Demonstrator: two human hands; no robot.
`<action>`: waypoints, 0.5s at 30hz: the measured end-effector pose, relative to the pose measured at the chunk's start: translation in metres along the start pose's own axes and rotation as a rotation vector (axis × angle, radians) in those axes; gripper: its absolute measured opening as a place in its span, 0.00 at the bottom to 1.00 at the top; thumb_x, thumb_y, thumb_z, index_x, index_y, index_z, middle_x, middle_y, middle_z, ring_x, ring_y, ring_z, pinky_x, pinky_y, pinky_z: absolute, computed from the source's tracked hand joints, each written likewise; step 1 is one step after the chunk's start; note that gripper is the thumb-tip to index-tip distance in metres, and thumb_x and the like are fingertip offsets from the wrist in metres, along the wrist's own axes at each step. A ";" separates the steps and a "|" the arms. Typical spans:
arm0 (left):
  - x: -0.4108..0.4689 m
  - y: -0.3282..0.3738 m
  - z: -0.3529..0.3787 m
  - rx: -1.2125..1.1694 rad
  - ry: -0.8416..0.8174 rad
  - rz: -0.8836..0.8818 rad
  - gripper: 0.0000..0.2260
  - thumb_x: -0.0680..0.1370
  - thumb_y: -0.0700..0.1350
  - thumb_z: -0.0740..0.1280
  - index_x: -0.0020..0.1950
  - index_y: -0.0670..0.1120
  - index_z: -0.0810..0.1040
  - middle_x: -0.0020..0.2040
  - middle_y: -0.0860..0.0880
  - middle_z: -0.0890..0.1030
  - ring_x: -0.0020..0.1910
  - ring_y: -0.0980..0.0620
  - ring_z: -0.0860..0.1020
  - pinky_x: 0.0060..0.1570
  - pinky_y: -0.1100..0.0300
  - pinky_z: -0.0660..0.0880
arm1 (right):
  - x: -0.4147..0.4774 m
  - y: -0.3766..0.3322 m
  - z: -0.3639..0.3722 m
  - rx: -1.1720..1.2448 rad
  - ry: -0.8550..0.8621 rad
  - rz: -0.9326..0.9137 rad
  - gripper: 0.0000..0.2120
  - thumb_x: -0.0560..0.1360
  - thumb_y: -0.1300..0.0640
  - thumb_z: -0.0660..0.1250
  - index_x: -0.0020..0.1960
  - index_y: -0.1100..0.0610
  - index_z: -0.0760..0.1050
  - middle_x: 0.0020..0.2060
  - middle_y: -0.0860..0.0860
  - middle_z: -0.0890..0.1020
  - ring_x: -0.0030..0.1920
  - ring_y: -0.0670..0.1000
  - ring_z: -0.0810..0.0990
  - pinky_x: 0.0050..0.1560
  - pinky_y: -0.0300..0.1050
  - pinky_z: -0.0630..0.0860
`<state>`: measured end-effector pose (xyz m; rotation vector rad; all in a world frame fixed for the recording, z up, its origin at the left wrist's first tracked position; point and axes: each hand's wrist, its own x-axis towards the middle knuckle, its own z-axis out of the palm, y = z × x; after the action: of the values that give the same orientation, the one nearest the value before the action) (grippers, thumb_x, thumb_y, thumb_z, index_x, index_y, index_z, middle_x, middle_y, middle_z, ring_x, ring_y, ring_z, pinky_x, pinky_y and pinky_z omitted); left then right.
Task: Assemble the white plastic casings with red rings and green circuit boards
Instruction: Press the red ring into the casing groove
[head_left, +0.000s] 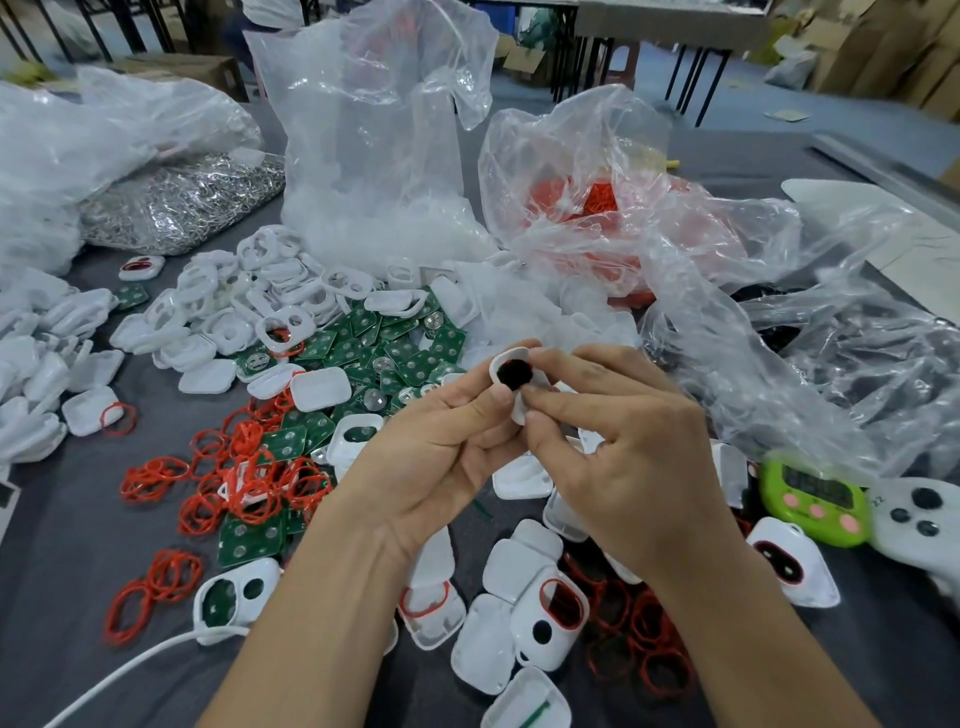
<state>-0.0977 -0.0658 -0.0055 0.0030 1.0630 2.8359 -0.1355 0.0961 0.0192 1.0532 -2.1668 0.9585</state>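
Note:
Both hands hold one white plastic casing (511, 376) with a dark round opening above the table's middle. My left hand (441, 441) grips it from below, thumb along its lower edge. My right hand (613, 431) pinches its right side with thumb and fingers. Loose red rings (249, 467) lie in a heap at the left, and more red rings (639, 639) lie at the lower right. Green circuit boards (395, 348) are piled behind the hands. White casings (249, 306) are heaped at the back left, and others lie near my forearms, one casing (550, 618) with a red ring fitted.
Large clear plastic bags (374, 130) stand at the back, one bag (613, 197) holding red rings. A bag of metal clips (176, 197) lies at the back left. A green timer (815, 501) and a white controller (919, 519) sit at the right. A white cable (130, 670) runs along the lower left.

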 end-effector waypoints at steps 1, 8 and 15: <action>0.000 0.000 0.000 0.030 0.008 -0.001 0.16 0.79 0.38 0.65 0.65 0.41 0.83 0.50 0.43 0.82 0.41 0.55 0.84 0.51 0.58 0.82 | -0.001 0.001 0.001 0.009 -0.005 0.022 0.09 0.76 0.55 0.69 0.51 0.53 0.88 0.56 0.39 0.84 0.57 0.43 0.77 0.61 0.27 0.70; -0.001 0.007 0.009 0.169 0.040 -0.021 0.19 0.80 0.38 0.62 0.71 0.39 0.74 0.43 0.49 0.87 0.38 0.58 0.84 0.52 0.60 0.82 | -0.001 0.003 -0.001 0.592 0.127 0.592 0.09 0.72 0.58 0.75 0.47 0.45 0.87 0.46 0.40 0.88 0.51 0.42 0.86 0.48 0.36 0.82; -0.002 0.004 0.010 0.233 0.090 -0.021 0.13 0.77 0.40 0.67 0.59 0.45 0.86 0.53 0.42 0.85 0.47 0.52 0.85 0.49 0.59 0.82 | 0.004 0.015 -0.010 0.695 -0.039 0.791 0.09 0.72 0.56 0.77 0.52 0.51 0.87 0.43 0.48 0.89 0.44 0.50 0.88 0.45 0.46 0.85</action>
<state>-0.0958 -0.0628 0.0045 -0.1157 1.3972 2.6994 -0.1481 0.1089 0.0223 0.4234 -2.3615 2.1648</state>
